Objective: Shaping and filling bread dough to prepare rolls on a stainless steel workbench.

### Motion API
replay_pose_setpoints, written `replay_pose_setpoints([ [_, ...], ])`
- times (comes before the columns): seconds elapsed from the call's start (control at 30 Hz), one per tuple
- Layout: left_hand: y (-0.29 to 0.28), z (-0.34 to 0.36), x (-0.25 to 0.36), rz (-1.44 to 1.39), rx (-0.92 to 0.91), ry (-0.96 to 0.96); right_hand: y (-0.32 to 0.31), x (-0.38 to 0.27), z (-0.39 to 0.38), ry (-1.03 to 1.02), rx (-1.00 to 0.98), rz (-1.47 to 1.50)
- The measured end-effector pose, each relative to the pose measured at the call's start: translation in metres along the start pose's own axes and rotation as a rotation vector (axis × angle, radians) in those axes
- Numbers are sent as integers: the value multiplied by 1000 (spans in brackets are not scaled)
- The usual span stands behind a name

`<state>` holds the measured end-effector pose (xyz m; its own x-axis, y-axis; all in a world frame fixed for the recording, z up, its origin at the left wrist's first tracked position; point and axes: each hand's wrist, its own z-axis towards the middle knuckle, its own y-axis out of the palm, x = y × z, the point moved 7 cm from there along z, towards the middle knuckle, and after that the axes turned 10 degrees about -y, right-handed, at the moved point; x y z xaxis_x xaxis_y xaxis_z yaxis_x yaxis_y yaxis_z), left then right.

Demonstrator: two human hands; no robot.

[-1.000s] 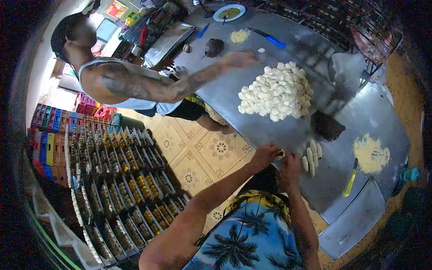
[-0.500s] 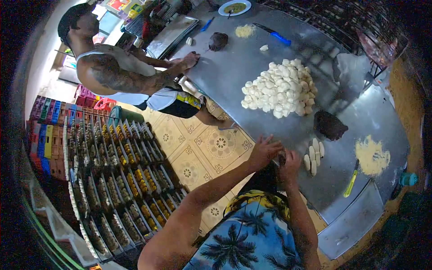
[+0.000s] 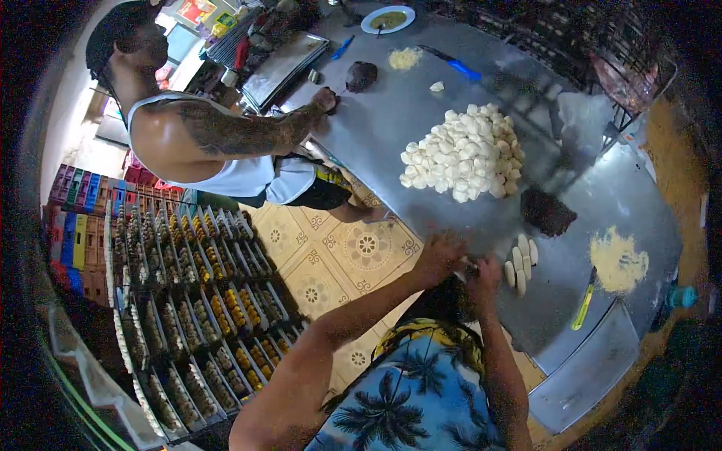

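At the near edge of the steel table point(image 3: 429, 180), my left hand point(image 3: 441, 257) and my right hand point(image 3: 483, 278) meet with curled fingers. A small pale and dark piece shows between them, mostly hidden by the fingers. Just right of my right hand lie several long white dough pieces point(image 3: 521, 264) side by side. A dark brown lump of what looks like filling point(image 3: 547, 212) sits beyond those. Farther up the table is a big heap of small white dough balls point(image 3: 468, 156).
A yellow-handled knife point(image 3: 582, 307) lies by a patch of pale flour point(image 3: 620, 259) at right. A blue-handled knife point(image 3: 465, 71), another dark lump point(image 3: 362, 77) and a plate point(image 3: 388, 20) are at the far end. A co-worker point(image 3: 203, 139) stands left, above a loaded tray rack point(image 3: 195, 301).
My hands stay close together, the fingers shifting slightly around the small piece. The co-worker has leaned and stepped nearer. The whole view has shifted a little.
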<state>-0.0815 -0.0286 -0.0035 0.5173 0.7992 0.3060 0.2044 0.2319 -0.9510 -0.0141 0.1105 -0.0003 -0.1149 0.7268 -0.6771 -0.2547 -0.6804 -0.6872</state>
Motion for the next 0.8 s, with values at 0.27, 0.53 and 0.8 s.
replay_pose_setpoints([
  [0.27,13,-3,-5,16,23,36,2,5,-1,-114,0,-95],
  [0.53,-7,-11,-1,-76,-33,30,-16,-13,-5,-105,-13,4],
  [0.8,-9,-20,-13,-171,-144,-3,-9,-45,0,-362,-170,-141],
])
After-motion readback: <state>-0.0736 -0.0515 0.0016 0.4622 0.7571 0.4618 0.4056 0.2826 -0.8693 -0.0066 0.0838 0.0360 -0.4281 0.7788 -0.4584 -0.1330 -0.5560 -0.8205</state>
